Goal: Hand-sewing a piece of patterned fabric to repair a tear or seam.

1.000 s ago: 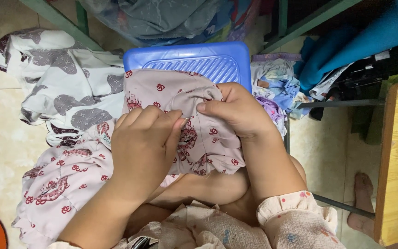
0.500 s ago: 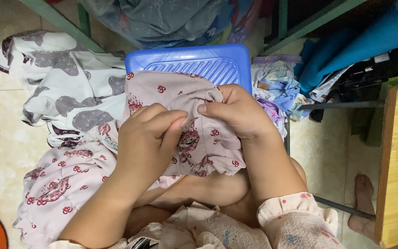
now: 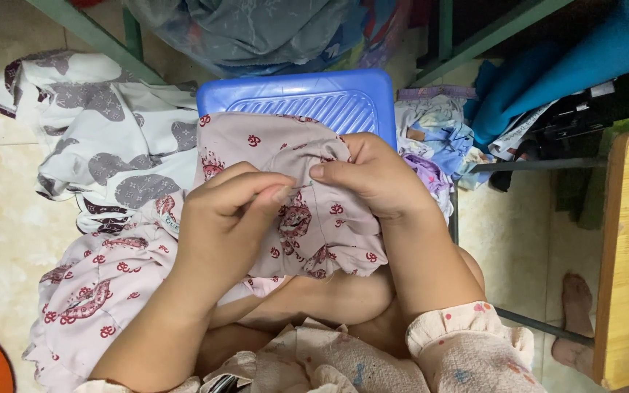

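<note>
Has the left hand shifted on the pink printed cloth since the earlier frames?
Yes, slightly: the left hand has edged right toward the right hand, judged against the blue plastic stool.

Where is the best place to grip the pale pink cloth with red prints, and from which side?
Probably the bunched top fold of the pale pink cloth with red prints, pinched from above. There it rises in a ridge over the blue ribbed plastic stool, and the left hand and right hand already meet.

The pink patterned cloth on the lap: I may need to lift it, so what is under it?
Under the pink patterned cloth a blue plastic stool shows at the far edge and a bare knee below. Both hands cover its middle, hiding the rest of the stool.
</note>
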